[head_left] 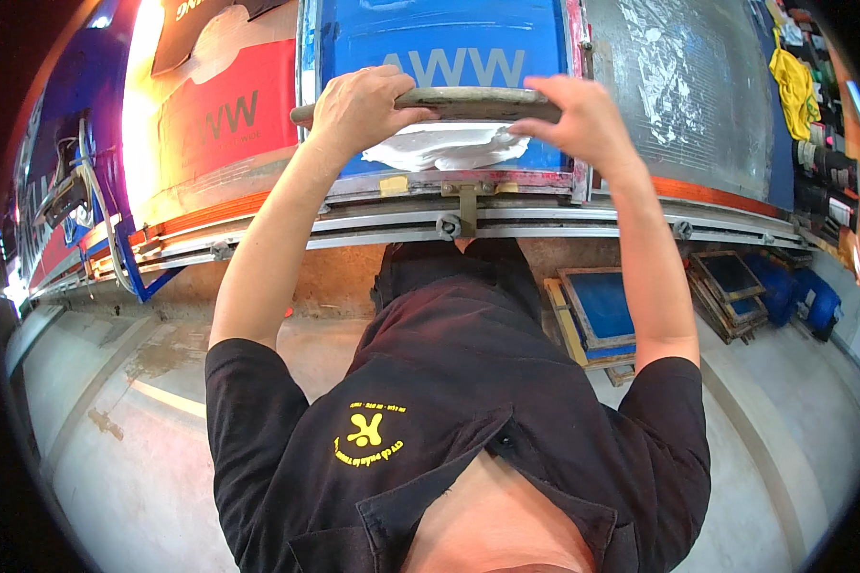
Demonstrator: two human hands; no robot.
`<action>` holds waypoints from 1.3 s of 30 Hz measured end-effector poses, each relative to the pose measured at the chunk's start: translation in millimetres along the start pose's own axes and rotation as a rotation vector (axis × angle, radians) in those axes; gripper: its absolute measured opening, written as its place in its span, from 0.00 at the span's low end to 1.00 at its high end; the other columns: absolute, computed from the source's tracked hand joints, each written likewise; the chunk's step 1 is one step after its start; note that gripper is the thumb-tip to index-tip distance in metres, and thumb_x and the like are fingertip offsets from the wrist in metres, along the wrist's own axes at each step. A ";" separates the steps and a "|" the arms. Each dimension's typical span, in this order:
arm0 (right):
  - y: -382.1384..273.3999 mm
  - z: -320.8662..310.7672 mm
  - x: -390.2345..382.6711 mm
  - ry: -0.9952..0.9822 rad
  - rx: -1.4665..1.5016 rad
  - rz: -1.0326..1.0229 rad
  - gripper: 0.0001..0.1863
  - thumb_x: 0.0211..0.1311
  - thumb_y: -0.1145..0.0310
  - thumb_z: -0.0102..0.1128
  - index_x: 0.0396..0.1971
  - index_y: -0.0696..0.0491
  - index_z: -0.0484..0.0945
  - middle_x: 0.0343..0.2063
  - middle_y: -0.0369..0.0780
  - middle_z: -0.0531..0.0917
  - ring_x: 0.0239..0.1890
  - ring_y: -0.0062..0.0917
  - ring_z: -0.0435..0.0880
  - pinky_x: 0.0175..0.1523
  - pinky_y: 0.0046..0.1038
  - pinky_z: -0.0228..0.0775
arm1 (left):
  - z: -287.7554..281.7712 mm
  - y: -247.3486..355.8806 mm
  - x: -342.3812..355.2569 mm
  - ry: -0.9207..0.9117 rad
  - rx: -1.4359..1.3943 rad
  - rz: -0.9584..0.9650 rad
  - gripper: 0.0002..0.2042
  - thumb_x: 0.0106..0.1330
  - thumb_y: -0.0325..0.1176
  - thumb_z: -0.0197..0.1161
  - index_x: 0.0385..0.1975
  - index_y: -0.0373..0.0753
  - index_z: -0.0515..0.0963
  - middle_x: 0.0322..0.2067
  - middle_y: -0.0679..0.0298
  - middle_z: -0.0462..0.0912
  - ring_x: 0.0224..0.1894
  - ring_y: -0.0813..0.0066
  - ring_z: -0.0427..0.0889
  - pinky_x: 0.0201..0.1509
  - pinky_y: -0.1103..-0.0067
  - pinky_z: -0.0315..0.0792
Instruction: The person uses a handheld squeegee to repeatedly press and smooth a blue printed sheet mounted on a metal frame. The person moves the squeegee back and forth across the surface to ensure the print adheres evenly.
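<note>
A long squeegee point(478, 98) lies crosswise over a blue printing screen point(430, 24). Around its left part my left hand point(361, 107) is closed, thumb on the near side. My right hand point(583, 119), slightly blurred, grips the right end, its thumb also on the near side. A thick smear of white ink point(444, 148) spreads over the screen just on my side of the squeegee. Large grey letters show beyond the tool. The squeegee's lower edge is hidden, so I cannot tell how it meets the mesh.
A metal rail point(373, 222) with clamps runs along the table's near edge. Left of the screen lies a red printed piece point(229, 115); at right is a grey, shiny work surface point(678, 95). Spare framed screens point(602, 306) lean below the table. A yellow cloth point(791, 81) hangs far right.
</note>
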State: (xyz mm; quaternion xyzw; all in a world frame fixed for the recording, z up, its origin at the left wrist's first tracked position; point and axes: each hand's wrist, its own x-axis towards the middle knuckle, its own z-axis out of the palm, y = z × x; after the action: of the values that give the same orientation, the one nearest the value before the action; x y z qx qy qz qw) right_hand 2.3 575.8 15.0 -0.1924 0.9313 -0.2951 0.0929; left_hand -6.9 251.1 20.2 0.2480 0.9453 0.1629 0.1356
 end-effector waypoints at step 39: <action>1.6 53.9 -150.4 0.134 -0.111 0.039 0.22 0.41 0.80 0.64 0.42 0.53 0.83 0.45 0.38 0.86 0.51 0.37 0.83 0.58 0.37 0.74 | 103.7 59.1 -125.8 0.175 -0.022 -0.187 0.28 0.43 0.24 0.70 0.50 0.46 0.82 0.51 0.68 0.85 0.53 0.66 0.84 0.54 0.71 0.78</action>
State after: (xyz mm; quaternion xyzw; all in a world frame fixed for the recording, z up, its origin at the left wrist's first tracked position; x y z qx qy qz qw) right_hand 153.9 611.5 -20.5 -0.1592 0.9539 -0.2531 0.0254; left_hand 158.9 260.2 -29.9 0.1422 0.9707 0.1809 0.0697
